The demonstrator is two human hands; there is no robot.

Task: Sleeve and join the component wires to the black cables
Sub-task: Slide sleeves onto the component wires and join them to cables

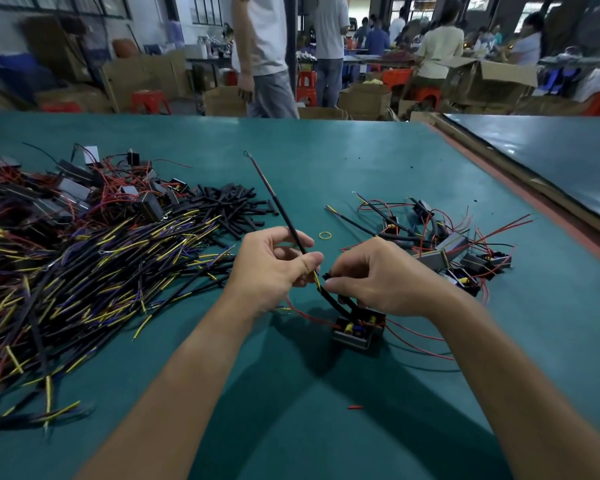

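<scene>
My left hand pinches a long black cable that slants up and away to a ring terminal; its yellow wire end shows just below my fingers. My right hand pinches a short black sleeve right beside that yellow end. The sleeve runs down to a small transformer-like component with red wires, resting on the green table under my right hand.
A big heap of black cables with yellow and blue ends fills the left. Loose black sleeves lie behind it. Several joined components sit at right, with a yellow rubber band nearby. People stand beyond the table's far edge.
</scene>
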